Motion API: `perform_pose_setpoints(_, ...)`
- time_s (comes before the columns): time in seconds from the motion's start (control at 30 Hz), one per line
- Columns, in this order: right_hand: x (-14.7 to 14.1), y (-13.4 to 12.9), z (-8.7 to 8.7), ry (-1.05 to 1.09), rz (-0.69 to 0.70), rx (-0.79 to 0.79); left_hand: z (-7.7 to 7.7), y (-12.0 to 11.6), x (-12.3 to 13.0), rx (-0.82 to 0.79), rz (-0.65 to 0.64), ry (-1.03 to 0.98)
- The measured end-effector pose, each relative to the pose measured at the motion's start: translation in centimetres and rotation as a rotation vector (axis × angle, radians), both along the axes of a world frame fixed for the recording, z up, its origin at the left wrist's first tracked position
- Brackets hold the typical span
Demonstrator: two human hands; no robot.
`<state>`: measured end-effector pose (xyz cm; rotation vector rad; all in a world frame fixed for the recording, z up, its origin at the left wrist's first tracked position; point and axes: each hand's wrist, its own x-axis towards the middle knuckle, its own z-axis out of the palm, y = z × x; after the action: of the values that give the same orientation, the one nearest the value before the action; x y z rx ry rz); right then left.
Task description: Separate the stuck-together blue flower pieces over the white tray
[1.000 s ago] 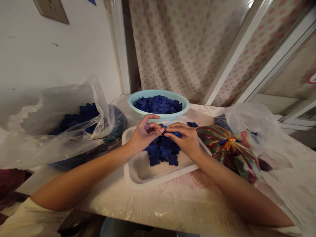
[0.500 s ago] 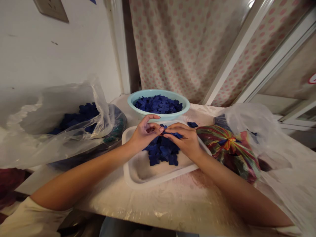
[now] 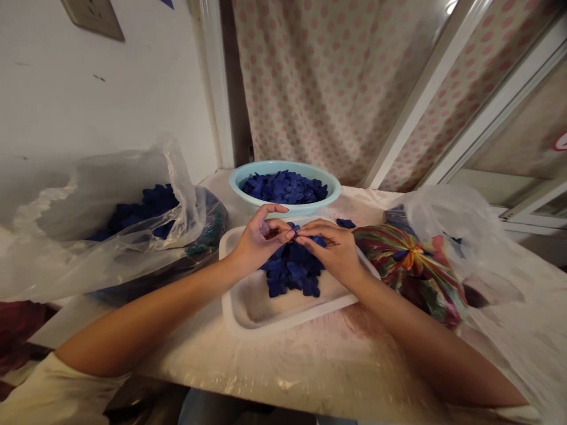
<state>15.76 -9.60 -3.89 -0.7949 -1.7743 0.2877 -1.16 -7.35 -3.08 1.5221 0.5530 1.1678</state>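
Observation:
Both hands meet above a white tray (image 3: pixel 248 321) that carries a pile of blue fabric flower petals (image 3: pixel 295 271). My left hand (image 3: pixel 261 239) pinches a small blue petal piece (image 3: pixel 293 226) between thumb and a fingertip, its index finger raised and curved. From the other side, my right hand (image 3: pixel 334 245) grips the same piece with thumb and fingers pressed together. The fingertips nearly touch, and the piece is mostly hidden between them. Just behind the hands stands a light-blue basin (image 3: pixel 234 180) heaped with more blue petals (image 3: pixel 286 188).
On the left lies an open clear plastic bag (image 3: pixel 110 248) with blue petals inside. A loose blue petal (image 3: pixel 345 223) rests right of the basin. Further right sit a knotted multicoloured bag (image 3: pixel 414 260) and another clear bag (image 3: pixel 460 218). A dotted curtain (image 3: pixel 310 77) hangs behind the table.
Hardly anything differs. The fingers of both hands have shifted very slightly around the small blue piece; the tray, basin and bags stay where they were.

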Motion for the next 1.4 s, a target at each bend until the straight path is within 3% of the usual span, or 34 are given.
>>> perform_pose_setpoints(0.2, 0.11, 0.17, -0.02, 0.035, 0.036, -0.049, -0.62, 0.20, 0.00, 0.081, -0.022, -0.006)
perform_pose_setpoints(0.73, 0.05, 0.24, -0.11, 0.066, 0.108, -0.054, -0.30, 0.08, -0.04, 0.051, 0.014, -0.008)
perform_pose_setpoints(0.9, 0.12, 0.23, -0.08, 0.045, 0.102, -0.066, -0.22, -0.01, 0.09, 0.019, 0.002, -0.027)
perform_pose_setpoints(1.2, -0.12, -0.10, -0.05, -0.055, 0.030, 0.083, -0.12, -0.11, -0.03, -0.045, -0.005, 0.001)
perform_pose_setpoints(1.4, -0.09, -0.15, -0.02, -0.015, 0.039, 0.016, -0.52, 0.29, 0.07, 0.001, -0.054, -0.068)
